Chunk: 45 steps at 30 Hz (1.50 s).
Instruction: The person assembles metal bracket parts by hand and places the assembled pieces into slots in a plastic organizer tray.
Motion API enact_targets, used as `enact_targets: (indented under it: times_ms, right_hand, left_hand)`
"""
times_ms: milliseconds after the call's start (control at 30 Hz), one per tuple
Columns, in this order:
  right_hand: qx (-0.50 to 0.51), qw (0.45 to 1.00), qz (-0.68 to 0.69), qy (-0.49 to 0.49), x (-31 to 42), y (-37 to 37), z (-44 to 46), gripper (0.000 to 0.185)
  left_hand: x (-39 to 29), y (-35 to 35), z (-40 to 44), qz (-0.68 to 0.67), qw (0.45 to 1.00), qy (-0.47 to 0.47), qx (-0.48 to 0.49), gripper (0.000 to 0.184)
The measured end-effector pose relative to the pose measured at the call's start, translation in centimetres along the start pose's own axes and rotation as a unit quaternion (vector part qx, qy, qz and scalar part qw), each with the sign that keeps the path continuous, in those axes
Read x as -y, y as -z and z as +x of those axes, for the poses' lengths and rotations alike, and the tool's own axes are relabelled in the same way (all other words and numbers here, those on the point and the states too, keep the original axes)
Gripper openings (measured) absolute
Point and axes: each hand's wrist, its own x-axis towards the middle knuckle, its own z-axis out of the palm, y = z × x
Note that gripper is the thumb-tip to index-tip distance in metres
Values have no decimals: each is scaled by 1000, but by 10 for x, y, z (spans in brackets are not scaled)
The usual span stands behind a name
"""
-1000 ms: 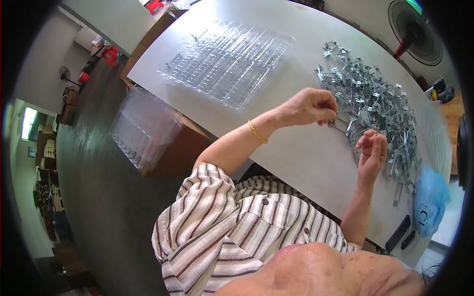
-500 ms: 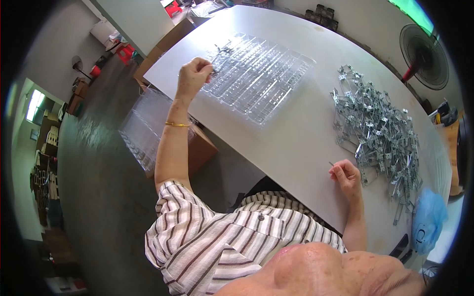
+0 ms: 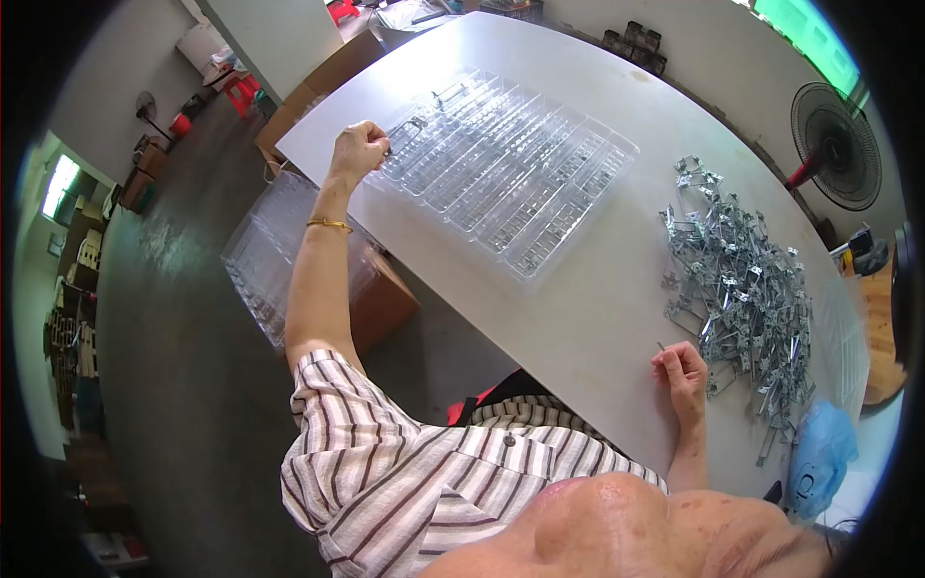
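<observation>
My left hand [image 3: 360, 150] is at the left edge of a clear plastic tray [image 3: 528, 275], fingers pinched together. What sits between its fingertips, if anything, is too small to make out. A small metal piece [image 3: 412, 125] lies in the tray just beyond those fingers. Long divided rows run across the tray, and several of them hold small shiny metal parts. Over by the table's near edge, my right hand [image 3: 684, 378] is closed on a thin metal rod [image 3: 661, 345] whose tip pokes out. Beside it spreads a tangled pile of metal wire brackets [image 3: 747, 289].
A blue plastic bag [image 3: 821, 458] stands at the table's right end. More clear trays [image 3: 265, 255] rest on a cardboard box [image 3: 385, 301] left of the table [image 3: 568, 337]. A fan [image 3: 834, 144] stands beyond the far edge.
The view has shifted a little. My left hand has drawn slightly left along the tray, still pinched. My right hand keeps hold of the thin rod near the pile.
</observation>
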Motion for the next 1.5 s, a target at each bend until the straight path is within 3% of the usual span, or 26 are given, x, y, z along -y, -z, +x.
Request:
enact_targets:
  times_ms: [367,567,667,1067,1200,1367,1467,1500]
  right_hand:
    - [3,1000,-8,4,5,-3,-2,20]
    - [4,1000,-3,5,6,-4,-2,19]
    - [7,1000,-5,8,4,-4,-1,19]
    - [7,1000,-14,10,4,-3,-2,19]
    - [-4,1000,-20,5,11,-7,-2,17]
    - [-8,998,-61,5,11,-4,2,14]
    - [-15,999,-31,16,14,-10,1,10]
    - [-13,1000,-9,4,-9,17,5,9]
  left_hand:
    - [3,-1,17,45,998,45,6,9]
    - [6,-1,19,144,989,26,17,10]
    - [24,-4,25,215,974,-71,-8,11]
    - [10,-8,19,285,957,-55,10,17]
    - [10,-11,19,307,947,-94,-23,18]
    - [-23,-22,8,259,942,-200,-68,18]
    - [-85,-36,-35,161,951,-263,-34,13]
    - [-117,-71,-57,163,949,-268,-23,11]
